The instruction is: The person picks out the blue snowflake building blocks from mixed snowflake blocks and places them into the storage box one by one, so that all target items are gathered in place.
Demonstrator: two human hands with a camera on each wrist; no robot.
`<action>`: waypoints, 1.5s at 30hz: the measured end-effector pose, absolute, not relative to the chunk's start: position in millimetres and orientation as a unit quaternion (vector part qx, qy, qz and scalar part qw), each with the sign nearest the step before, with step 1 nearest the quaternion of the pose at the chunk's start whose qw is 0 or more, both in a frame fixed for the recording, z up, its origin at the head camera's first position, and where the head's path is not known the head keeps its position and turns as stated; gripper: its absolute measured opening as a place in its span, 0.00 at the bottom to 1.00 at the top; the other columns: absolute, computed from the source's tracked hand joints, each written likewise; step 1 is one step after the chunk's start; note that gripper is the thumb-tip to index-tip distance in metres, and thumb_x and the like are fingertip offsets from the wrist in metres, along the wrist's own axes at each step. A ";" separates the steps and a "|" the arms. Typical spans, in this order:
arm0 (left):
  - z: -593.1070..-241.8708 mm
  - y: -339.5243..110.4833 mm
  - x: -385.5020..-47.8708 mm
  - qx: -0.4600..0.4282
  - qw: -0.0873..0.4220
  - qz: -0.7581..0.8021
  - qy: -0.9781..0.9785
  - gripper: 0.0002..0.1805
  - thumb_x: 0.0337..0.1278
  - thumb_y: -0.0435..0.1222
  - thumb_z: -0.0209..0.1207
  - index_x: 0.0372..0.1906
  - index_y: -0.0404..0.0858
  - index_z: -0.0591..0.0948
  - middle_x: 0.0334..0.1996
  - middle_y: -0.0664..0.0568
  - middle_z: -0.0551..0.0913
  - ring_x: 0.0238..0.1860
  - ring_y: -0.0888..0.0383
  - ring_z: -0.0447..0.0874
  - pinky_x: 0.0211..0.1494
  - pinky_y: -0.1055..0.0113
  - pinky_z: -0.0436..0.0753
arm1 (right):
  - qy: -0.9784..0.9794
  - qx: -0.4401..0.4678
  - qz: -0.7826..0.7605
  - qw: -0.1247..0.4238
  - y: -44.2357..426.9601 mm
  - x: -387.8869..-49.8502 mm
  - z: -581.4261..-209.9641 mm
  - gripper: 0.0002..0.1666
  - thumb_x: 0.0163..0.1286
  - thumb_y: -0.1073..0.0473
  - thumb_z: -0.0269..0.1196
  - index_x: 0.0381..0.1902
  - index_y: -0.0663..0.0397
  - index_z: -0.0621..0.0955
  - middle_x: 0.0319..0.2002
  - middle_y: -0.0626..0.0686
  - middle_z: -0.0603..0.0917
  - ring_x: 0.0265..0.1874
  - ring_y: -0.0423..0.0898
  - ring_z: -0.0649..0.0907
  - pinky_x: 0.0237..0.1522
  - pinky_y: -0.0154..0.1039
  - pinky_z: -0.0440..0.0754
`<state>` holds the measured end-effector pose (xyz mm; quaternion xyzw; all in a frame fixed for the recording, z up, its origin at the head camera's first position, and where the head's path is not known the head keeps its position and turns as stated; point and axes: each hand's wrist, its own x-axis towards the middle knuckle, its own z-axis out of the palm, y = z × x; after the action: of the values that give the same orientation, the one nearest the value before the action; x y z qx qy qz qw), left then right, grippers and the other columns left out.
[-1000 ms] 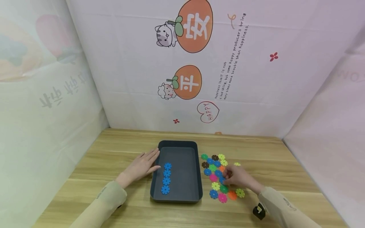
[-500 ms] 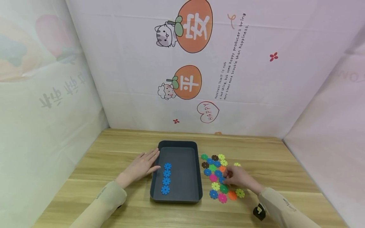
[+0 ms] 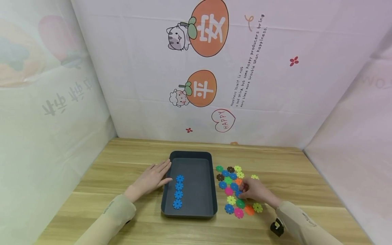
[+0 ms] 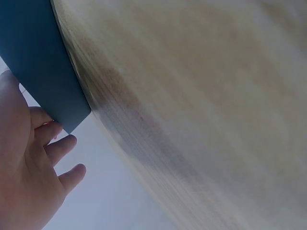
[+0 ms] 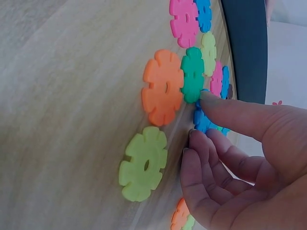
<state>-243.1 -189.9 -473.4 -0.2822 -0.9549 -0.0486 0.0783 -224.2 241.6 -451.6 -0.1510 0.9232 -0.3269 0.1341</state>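
My left hand [image 3: 152, 177] rests on the left rim of a dark grey tray [image 3: 197, 190], its fingers extended along the wall; in the left wrist view some fingertips touch the tray's side. Inside the tray, several blue snowflake discs [image 3: 178, 194] lie in a column on the left. My right hand [image 3: 255, 191] is among loose notched discs right of the tray. Its thumb and curled fingers pinch at a blue snowflake disc [image 5: 200, 120], which still lies low at the table and is partly hidden. A green disc [image 5: 193, 74] sits just beside the thumb tip.
Around the right hand lie pink [image 3: 239, 213], orange [image 3: 249, 210], yellow [image 3: 258, 207], brown [image 3: 220, 177] and other discs on the wooden table [image 3: 144, 224]. A small black object [image 3: 277, 227] is by the right sleeve. A printed white sheet [image 3: 147, 85] stands behind the table.
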 end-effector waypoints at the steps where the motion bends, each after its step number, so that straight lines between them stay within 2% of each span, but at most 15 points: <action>1: -473.5 -189.7 -243.0 -0.282 0.076 -0.049 -0.955 0.38 0.72 0.56 0.48 0.75 0.34 0.63 0.76 0.42 0.62 0.74 0.43 0.67 0.72 0.40 0.69 | 0.924 -0.149 -0.325 0.133 241.3 -224.1 -451.4 0.15 0.55 0.65 0.74 0.34 0.63 0.77 0.29 0.51 0.79 0.28 0.43 0.75 0.27 0.31 0.75; 9: -472.8 -189.0 -242.5 -0.279 0.069 -0.052 -0.956 0.38 0.73 0.55 0.48 0.75 0.35 0.62 0.76 0.42 0.62 0.74 0.43 0.66 0.73 0.41 0.68 | 0.926 -0.135 -0.326 0.133 240.8 -224.5 -450.5 0.16 0.54 0.65 0.74 0.32 0.62 0.76 0.28 0.51 0.78 0.28 0.44 0.74 0.27 0.32 0.74; 19: -472.9 -189.8 -242.3 -0.278 0.069 -0.057 -0.957 0.38 0.72 0.55 0.49 0.75 0.34 0.62 0.76 0.42 0.62 0.74 0.43 0.66 0.73 0.40 0.67 | 0.911 -0.141 -0.352 0.162 246.3 -227.4 -447.7 0.06 0.62 0.68 0.65 0.36 0.62 0.78 0.32 0.54 0.81 0.30 0.46 0.79 0.32 0.36 0.81; 26: -471.2 -189.4 -241.5 -0.276 0.063 -0.062 -0.957 0.38 0.72 0.55 0.50 0.75 0.34 0.62 0.77 0.42 0.61 0.74 0.42 0.65 0.73 0.40 0.67 | 0.910 -0.167 -0.351 0.142 238.8 -238.8 -433.3 0.04 0.64 0.69 0.63 0.36 0.63 0.78 0.34 0.55 0.82 0.31 0.45 0.80 0.31 0.37 0.82; 30: -470.5 -189.3 -241.8 -0.277 0.060 -0.061 -0.957 0.38 0.73 0.55 0.49 0.76 0.34 0.62 0.77 0.42 0.61 0.75 0.42 0.65 0.74 0.40 0.66 | 0.913 -0.177 -0.346 0.125 223.6 -248.0 -421.6 0.04 0.64 0.67 0.64 0.36 0.62 0.79 0.34 0.55 0.83 0.30 0.44 0.80 0.30 0.39 0.83; 35: -468.9 -189.1 -243.1 -0.277 0.054 -0.057 -0.958 0.38 0.73 0.55 0.48 0.76 0.34 0.61 0.77 0.42 0.60 0.75 0.43 0.64 0.74 0.41 0.66 | 0.909 -0.188 -0.350 0.129 198.1 -263.4 -413.2 0.04 0.67 0.65 0.64 0.36 0.60 0.79 0.31 0.53 0.83 0.27 0.47 0.80 0.31 0.44 0.83; 40: -467.8 -188.2 -243.4 -0.281 0.056 -0.048 -0.957 0.38 0.73 0.55 0.48 0.76 0.34 0.61 0.77 0.42 0.60 0.75 0.42 0.65 0.74 0.41 0.67 | 0.899 -0.190 -0.369 0.139 168.5 -274.4 -408.1 0.04 0.68 0.64 0.64 0.37 0.60 0.79 0.33 0.55 0.84 0.30 0.52 0.83 0.36 0.49 0.85; 45: -468.8 -187.8 -242.3 -0.281 0.058 -0.049 -0.957 0.38 0.73 0.55 0.48 0.75 0.34 0.62 0.76 0.41 0.61 0.74 0.42 0.66 0.73 0.40 0.68 | 0.898 -0.190 -0.370 0.142 136.0 -284.7 -406.6 0.04 0.68 0.63 0.64 0.37 0.60 0.80 0.33 0.55 0.85 0.31 0.51 0.85 0.39 0.49 0.87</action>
<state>-242.3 -187.8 -468.8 -0.2814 -0.9566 -0.0485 0.0581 -284.7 136.0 -406.6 -0.1898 0.8982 -0.3702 0.1421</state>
